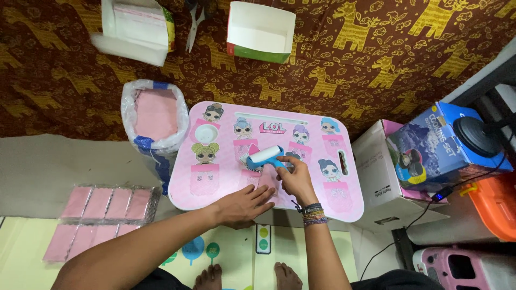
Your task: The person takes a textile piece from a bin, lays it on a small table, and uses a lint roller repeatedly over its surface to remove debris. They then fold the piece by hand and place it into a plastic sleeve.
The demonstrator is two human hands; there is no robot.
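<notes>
A small pink table (344, 198) printed with cartoon dolls stands in front of me. My right hand (294, 180) grips the blue handle of a white roller (266, 156), which rests on the tabletop near the middle. My left hand (244, 205) lies flat, fingers spread, on the table's near edge, pressing on a pink sheet (267, 180) that lies under the roller. Bracelets circle my right wrist.
A clear bag of pink sheets (156, 115) stands left of the table. Packets of pink sheets (102, 212) lie on the floor at left. Boxes (430, 145) and an orange container (497, 204) crowd the right. An open white box (260, 32) and scissors (194, 24) lie beyond.
</notes>
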